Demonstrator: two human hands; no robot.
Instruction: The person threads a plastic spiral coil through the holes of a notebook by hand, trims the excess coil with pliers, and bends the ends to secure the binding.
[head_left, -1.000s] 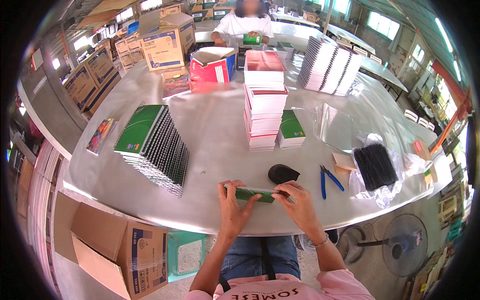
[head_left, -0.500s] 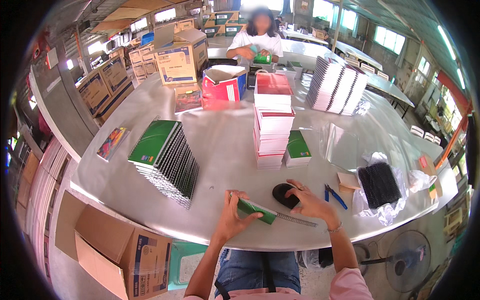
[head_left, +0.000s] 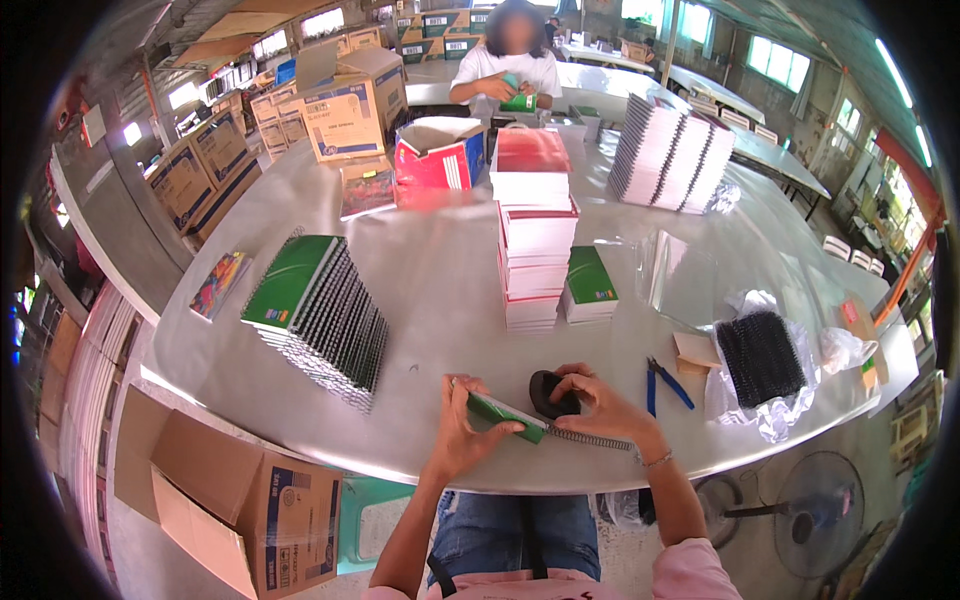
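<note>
My left hand (head_left: 462,430) is closed around a green-covered notebook (head_left: 506,417), holding it tilted just above the table. A dark spiral binding coil (head_left: 590,438) reaches from the notebook's right end toward my right wrist. My right hand (head_left: 592,402) grips a black rounded object (head_left: 552,394) beside the notebook, thumb and fingers at its right side; its exact kind I cannot make out. The coil passes below this hand. Blue-handled pliers (head_left: 660,385) lie to the right, and a bundle of black coils (head_left: 757,355) rests on crumpled plastic further right.
On the left stands a stack of coil-bound green notebooks (head_left: 320,320). Red-covered books (head_left: 533,230) are piled mid-table, with green ones (head_left: 591,285) beside them. Bound books (head_left: 668,155) stand behind. Across the table a person (head_left: 510,70) handles a green item. An open carton (head_left: 290,520) sits at lower left.
My right hand has tilted the black object up off the table and brought it left, closer to the notebook. My left hand keeps its hold. The whole view has shifted slightly.
</note>
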